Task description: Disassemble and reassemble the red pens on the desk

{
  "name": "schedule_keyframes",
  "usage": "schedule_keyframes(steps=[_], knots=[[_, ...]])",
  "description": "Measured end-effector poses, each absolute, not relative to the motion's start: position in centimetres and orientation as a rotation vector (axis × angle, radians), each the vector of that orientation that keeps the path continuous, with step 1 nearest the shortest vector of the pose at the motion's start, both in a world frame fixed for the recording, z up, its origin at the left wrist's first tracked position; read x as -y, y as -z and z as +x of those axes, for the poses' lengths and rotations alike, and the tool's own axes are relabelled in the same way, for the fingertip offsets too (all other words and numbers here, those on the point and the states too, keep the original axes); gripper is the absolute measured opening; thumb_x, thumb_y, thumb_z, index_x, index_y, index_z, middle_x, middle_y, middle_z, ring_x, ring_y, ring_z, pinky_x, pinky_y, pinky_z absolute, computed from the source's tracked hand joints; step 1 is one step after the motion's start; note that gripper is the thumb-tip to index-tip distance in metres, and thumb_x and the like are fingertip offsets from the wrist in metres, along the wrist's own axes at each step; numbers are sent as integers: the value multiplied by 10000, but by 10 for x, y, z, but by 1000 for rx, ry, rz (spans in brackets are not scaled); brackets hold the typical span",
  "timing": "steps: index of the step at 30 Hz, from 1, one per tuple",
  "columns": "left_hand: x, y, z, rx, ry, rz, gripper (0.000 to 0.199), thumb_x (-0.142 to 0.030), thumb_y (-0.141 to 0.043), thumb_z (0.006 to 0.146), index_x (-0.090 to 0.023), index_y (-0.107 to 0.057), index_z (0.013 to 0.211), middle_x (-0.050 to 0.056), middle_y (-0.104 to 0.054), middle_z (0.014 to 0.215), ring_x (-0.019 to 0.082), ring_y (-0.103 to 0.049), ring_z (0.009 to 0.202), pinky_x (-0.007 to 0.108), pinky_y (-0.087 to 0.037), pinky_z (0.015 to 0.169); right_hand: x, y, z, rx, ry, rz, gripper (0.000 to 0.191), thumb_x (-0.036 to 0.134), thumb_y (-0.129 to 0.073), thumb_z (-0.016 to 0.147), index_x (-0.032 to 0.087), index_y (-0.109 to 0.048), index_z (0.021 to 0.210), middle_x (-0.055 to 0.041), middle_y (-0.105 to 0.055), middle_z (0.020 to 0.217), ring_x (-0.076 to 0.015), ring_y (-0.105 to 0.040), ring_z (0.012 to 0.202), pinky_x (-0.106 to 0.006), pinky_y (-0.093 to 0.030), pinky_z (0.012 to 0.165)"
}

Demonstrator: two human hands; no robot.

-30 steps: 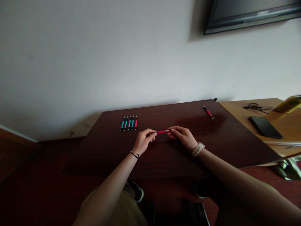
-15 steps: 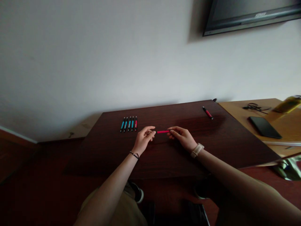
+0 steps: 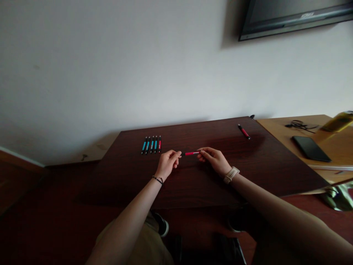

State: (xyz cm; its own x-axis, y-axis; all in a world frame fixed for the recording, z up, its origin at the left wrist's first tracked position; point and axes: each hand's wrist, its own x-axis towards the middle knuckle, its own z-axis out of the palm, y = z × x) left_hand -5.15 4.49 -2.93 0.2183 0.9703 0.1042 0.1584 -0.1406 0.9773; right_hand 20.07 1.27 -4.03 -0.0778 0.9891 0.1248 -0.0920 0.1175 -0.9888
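A red pen [image 3: 190,153] with black ends lies level between my hands, over the middle of the dark wooden table [image 3: 220,187]. My left hand [image 3: 167,162] pinches its left end between thumb and fingertips. The right end is gripped by my right hand [image 3: 213,159], whose fingers cover that tip. To the left, a row of upright-pointing pens lies side by side: several blue pens [image 3: 148,145] and one red pen [image 3: 159,144] at the row's right end. Another red pen [image 3: 244,131] lies slanted near the table's far right corner.
On the right, a lighter wooden desk [image 3: 281,129] holds a black phone [image 3: 311,148], a coiled black cable [image 3: 299,126] and a yellow object [image 3: 338,122]. A pale wall [image 3: 138,66] rises behind the table, with a screen [image 3: 295,22] mounted at upper right.
The fingers of my left hand have closed on the pen's left end. The pen has turned a little, showing a pale marking. My right hand keeps its hold.
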Motion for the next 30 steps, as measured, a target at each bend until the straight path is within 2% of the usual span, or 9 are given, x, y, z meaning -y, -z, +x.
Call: schedule_keyframes(steps=[3,6,10,12,15,18,24,27,30], knots=[[-45,30,-51,-1155,-1061,1540,493,-616,-645,940,-160,-645,752,-37,-517,545,77,-451,439,205,-333,426,-13,40,200,1267,-1223,-1000,444,549,-734,908,168,-723,1137,-81,-779,932,-160,-714,776,-298,-582,743],[-45,29,-51,-1130,-1055,1570,474,-600,-632,953,-167,-630,761,-40,-515,553,82,-470,456,206,-362,452,-13,41,200,1246,-1224,-1002,441,546,-739,905,172,-722,1137,-76,-776,927,-157,-712,772,-293,-580,736],[-44,27,-50,-1032,-1040,1656,337,-495,-735,899,-178,-696,1007,15,-686,801,123,-626,648,227,-478,591,-12,40,200,1237,-1227,-1027,447,540,-753,892,178,-722,1152,-83,-782,948,-165,-718,791,-305,-586,754],[-44,27,-50,-1045,-1042,1687,332,-467,-762,879,-181,-706,1039,27,-706,854,133,-637,698,238,-498,638,-12,39,200,1257,-1212,-1033,447,546,-749,892,176,-725,1144,-86,-782,942,-169,-717,787,-311,-586,751],[-43,27,-50,-1069,-1010,1689,326,-498,-705,925,-173,-705,942,-5,-642,695,121,-575,610,230,-456,589,-12,38,200,1272,-1207,-1033,449,555,-738,898,171,-729,1130,-87,-781,926,-173,-715,779,-318,-586,749],[-41,26,-51,-1064,-971,1698,435,-555,-607,983,-172,-666,786,-35,-526,555,99,-472,504,223,-377,520,-11,36,199,1275,-1222,-1016,448,555,-736,898,171,-724,1130,-86,-782,921,-176,-716,790,-320,-585,758],[-40,23,-51,-1101,-946,1700,572,-602,-538,1007,-163,-637,655,-29,-491,481,84,-430,436,227,-341,496,-10,33,200,1282,-1235,-1011,449,550,-728,904,171,-716,1144,-84,-778,929,-171,-711,796,-312,-578,763],[-41,22,-50,-1061,-943,1668,461,-573,-597,983,-160,-717,817,-6,-597,588,103,-513,500,223,-396,518,-9,33,200,1267,-1254,-1017,435,536,-739,899,175,-723,1141,-73,-773,922,-167,-706,793,-302,-572,755],[-42,21,-49,-1020,-961,1707,353,-509,-682,940,-180,-760,1045,36,-710,792,135,-618,654,236,-485,612,-9,34,200,1267,-1258,-1039,421,525,-781,863,183,-732,1103,-59,-763,903,-171,-705,782,-300,-571,738]])
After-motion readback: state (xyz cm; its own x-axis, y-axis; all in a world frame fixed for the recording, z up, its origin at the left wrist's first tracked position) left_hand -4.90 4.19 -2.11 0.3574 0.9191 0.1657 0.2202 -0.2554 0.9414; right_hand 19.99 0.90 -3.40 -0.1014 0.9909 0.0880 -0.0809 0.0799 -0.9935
